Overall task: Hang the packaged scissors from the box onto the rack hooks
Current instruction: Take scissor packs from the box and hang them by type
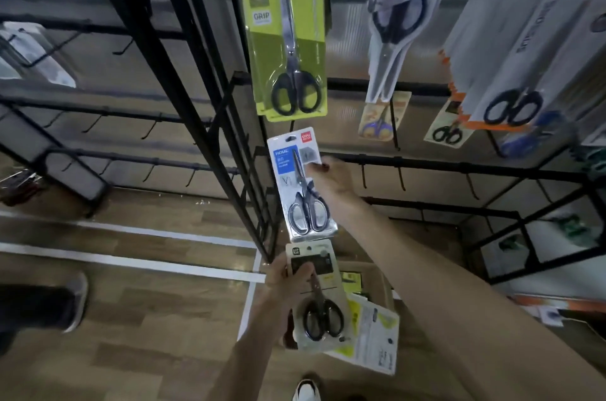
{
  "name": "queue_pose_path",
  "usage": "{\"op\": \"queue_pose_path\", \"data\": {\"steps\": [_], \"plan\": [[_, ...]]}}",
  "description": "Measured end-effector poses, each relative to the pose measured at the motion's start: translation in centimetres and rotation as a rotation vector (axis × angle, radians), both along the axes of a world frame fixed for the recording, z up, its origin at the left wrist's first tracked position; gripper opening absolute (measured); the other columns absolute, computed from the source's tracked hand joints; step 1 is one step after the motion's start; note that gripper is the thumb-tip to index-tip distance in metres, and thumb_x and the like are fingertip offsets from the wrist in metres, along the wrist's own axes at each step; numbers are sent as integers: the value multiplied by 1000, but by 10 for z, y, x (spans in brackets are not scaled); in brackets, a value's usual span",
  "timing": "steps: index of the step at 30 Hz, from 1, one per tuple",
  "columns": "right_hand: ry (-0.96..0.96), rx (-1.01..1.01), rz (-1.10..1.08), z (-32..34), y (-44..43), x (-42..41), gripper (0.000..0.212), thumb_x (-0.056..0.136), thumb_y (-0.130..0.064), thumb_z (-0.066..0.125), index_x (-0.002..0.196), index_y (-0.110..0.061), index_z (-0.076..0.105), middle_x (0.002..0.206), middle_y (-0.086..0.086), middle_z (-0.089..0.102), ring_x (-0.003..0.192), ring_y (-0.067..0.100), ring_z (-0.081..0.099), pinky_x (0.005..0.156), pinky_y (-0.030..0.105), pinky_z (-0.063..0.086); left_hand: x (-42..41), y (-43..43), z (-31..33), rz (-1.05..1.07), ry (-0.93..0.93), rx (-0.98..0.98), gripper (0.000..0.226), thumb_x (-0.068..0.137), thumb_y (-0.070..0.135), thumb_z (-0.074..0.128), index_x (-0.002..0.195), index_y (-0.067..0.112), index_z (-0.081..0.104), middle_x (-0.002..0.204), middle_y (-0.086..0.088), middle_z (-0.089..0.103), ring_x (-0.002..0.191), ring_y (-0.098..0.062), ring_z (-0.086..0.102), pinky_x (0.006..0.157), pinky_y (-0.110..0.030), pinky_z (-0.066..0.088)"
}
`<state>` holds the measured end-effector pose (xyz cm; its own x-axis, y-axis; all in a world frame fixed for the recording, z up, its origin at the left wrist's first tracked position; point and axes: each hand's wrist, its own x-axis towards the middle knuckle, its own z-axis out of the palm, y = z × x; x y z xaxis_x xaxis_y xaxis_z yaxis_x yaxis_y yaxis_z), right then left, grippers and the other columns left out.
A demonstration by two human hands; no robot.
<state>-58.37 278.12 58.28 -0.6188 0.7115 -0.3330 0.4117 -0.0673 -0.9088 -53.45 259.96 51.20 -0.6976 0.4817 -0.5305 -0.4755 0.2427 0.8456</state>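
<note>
My right hand pinches the right edge of a blue-and-white scissors pack, held upright against the black rack with its hang hole near the top. Lower down, my left hand grips a cream scissors pack by its upper part, with further packs fanned behind it. Below them sits the cardboard box, mostly hidden by the packs and my arm. A green scissors pack hangs on a hook just above the blue one.
More packaged scissors hang at the upper right and far right. Bare hooks line the bar right of my hand and the bars at left. Another person's leg and shoe stand at the left.
</note>
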Motion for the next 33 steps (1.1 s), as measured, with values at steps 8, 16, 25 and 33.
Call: {"op": "queue_pose_path", "data": {"steps": [8,16,25,33], "plan": [[-37,-28,1,-5,17,-19,15,91,-24,60,97,-14,70,96,9,74,87,29,71,78,42,56,-32,14,4,-4,-29,-9,14,95,-2,64,102,9,68,84,0,75,78,-14,70,65,-20,55],[-72,51,-55,-10,36,-46,17,93,-19,55,79,-12,62,74,7,63,70,24,58,59,27,43,-53,20,9,0,-39,25,13,95,-3,63,102,7,66,79,-1,74,76,-15,72,63,-25,57],[-107,83,-162,-50,91,-119,34,91,-34,61,108,-4,65,103,10,68,90,22,63,72,31,47,-105,40,-14,76,73,12,17,95,0,65,112,6,67,107,-16,74,105,-34,69,99,-52,54],[-164,111,-46,-47,99,-119,35,99,-44,46,114,-14,60,115,9,65,99,29,64,92,42,55,-120,49,-13,85,114,41,19,95,9,69,113,15,68,106,-4,75,107,-26,69,101,-48,54]]}}
